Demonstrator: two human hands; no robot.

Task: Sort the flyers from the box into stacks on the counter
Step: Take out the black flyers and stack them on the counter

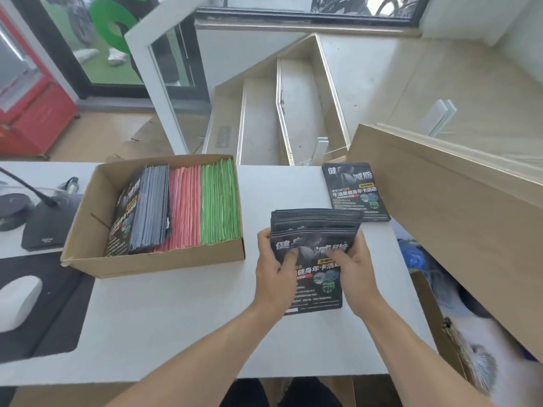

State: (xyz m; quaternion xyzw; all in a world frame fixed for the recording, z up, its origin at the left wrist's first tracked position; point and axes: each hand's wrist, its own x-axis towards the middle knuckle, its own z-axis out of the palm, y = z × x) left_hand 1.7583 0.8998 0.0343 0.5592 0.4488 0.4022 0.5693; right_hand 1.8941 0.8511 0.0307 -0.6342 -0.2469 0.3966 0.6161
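Both hands gripping black flyers [316,251], counter [176,318]

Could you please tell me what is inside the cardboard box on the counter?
The cardboard box holds upright rows of black flyers, pink flyers and green flyers. Its bottom beneath them is hidden.

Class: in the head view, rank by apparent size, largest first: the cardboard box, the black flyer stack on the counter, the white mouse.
1. Cardboard box, clearly largest.
2 and 3. Black flyer stack and white mouse look alike; the mouse lies nearer the camera, so no ranking.
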